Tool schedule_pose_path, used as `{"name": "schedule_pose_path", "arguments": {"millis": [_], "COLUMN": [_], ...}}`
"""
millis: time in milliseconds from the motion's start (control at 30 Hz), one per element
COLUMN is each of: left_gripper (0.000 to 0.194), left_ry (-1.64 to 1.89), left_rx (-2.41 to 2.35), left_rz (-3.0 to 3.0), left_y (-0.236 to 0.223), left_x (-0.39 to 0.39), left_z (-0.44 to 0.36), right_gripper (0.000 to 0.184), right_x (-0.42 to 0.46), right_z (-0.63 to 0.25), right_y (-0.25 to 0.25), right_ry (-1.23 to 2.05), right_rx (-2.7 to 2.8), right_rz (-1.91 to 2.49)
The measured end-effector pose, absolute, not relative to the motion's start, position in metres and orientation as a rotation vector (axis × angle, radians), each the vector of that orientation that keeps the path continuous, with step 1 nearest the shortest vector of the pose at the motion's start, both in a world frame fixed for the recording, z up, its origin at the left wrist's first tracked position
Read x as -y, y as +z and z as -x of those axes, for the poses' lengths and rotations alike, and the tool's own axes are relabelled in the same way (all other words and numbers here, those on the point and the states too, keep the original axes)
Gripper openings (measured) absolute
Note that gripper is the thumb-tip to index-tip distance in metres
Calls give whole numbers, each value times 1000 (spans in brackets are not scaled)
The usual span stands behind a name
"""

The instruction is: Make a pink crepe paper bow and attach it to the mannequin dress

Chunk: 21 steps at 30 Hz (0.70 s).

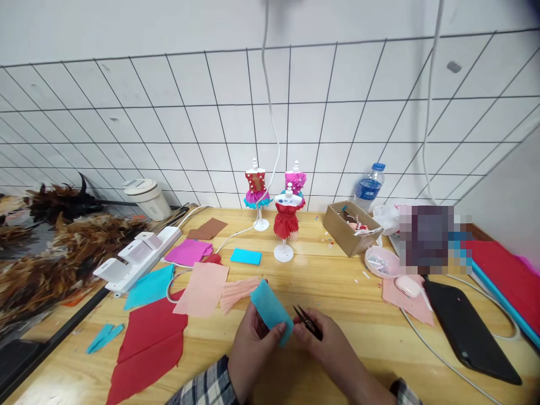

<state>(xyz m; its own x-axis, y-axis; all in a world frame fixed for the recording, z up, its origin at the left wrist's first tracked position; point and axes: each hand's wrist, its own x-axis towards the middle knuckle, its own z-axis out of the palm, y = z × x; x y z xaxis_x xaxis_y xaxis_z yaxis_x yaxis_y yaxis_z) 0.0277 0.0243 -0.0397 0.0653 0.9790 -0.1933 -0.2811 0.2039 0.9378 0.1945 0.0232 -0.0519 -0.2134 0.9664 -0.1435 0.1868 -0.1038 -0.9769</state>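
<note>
Between thumb and fingers, my left hand grips a folded strip of turquoise crepe paper, held tilted above the table. My right hand, close beside the paper's lower right end, is closed around small dark thread snips whose points face up and left. The snips' blades look slightly apart and lie to the right of the paper. A pleated peach paper piece is just behind my left hand. Farther back lies a flat turquoise rectangle. A miniature dress form in red paper stands beyond it.
Two more dress forms, one in brown and magenta, stand at the back. Coloured paper sheets, including a red one, cover the left side near a white power strip. At right are a cardboard box, a pink dish and a black phone.
</note>
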Motion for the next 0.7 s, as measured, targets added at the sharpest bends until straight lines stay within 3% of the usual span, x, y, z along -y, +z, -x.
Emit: {"name": "schedule_pose_path", "arguments": {"millis": [267, 467, 567, 700], "left_gripper": [51, 49, 45, 57], "left_ry": [1160, 1135, 884, 659], "left_rx": [-1024, -872, -763, -667], "left_rz": [-906, -665, -302, -71], "left_y": [-42, -35, -32, -35], "left_x": [-23, -21, -16, -12], "left_z": [-29, -30, -29, -33], "right_gripper": [35, 39, 38, 39], "right_x": [-28, -28, -28, -27], "right_z": [-195, -199, -199, -200], "right_y": [-50, -48, -45, -41], "right_ry": [1605, 1642, 1602, 1601], "right_rx": [1516, 1388, 1350, 1338], "right_rz": [1206, 1150, 1116, 1098]}}
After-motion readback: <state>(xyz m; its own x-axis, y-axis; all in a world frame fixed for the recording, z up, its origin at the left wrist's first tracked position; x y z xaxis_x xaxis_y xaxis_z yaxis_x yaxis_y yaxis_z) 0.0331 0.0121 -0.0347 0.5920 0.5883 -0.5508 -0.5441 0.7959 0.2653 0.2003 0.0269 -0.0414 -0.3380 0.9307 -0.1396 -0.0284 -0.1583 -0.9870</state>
